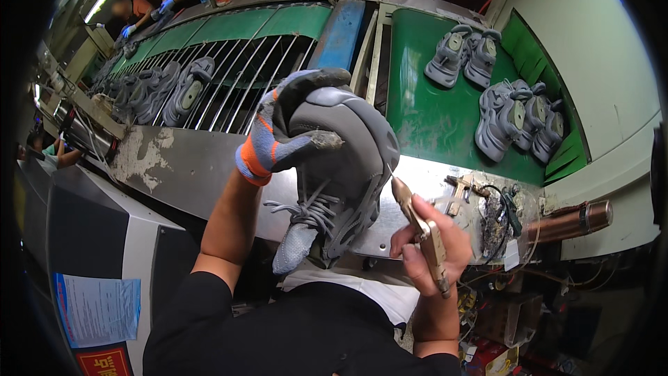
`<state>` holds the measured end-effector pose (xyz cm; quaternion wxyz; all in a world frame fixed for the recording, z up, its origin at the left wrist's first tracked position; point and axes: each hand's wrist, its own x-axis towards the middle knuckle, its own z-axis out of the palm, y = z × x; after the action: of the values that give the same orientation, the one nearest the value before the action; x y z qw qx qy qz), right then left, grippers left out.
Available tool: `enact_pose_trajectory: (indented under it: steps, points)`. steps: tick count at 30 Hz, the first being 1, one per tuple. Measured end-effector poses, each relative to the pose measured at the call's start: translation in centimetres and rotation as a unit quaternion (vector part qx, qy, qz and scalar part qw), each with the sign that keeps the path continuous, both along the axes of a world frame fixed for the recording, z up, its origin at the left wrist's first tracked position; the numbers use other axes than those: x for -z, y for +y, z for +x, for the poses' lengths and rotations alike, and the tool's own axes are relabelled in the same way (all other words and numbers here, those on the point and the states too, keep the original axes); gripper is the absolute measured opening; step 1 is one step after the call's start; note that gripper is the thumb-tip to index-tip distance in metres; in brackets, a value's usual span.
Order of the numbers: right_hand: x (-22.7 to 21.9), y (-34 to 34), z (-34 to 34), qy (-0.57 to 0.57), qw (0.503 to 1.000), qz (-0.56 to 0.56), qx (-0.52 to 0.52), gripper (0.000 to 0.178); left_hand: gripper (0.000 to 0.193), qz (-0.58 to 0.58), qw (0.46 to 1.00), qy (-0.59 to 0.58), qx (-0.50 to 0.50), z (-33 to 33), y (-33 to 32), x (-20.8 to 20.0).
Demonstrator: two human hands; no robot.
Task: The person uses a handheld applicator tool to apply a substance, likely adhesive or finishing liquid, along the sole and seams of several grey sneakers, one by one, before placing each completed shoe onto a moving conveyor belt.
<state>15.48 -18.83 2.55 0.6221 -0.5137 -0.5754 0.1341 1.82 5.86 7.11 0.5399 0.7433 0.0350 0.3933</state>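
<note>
A gloved left hand (282,132) wraps its fingers around a grey shoe (341,167) while right hand (431,247) fingers pinch a pointed tool (417,226) touching its side.

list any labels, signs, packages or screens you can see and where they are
Paper sheet: lower left, stuck on the grey machine; pale blue rectangle, small print.
Red sign: just below the sheet; red with yellow characters.
Red box: bottom right, under the bench; red and yellow carton.
No screens seen.

Matt grey mesh shoe (341,167), knitted glove (278,136), brassy tool (421,226)
</note>
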Motion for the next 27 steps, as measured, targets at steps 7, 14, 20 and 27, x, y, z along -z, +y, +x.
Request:
enact_pose_trajectory:
  steps: [7,14,20,27]
  points:
    - [-4.9,6.6,0.1,0.007,0.999,-0.004,-0.036,0.051,0.081,0.004,0.999,0.027,0.017,0.6,0.7,-0.6]
    - [-2.0,7.9,-0.1,0.146,0.989,0.028,-0.022,0.049,0.079,-0.016,0.999,0.035,0.027,1.2,2.3,0.1]
    - [4.0,7.0,-0.8,0.19,0.977,0.085,-0.033,0.052,0.077,-0.059,0.998,0.017,0.022,1.4,4.0,1.5]
    - [8.8,6.0,-2.2,0.175,0.979,0.105,-0.014,0.051,0.06,-0.043,0.999,0.007,0.022,1.2,5.1,1.9]
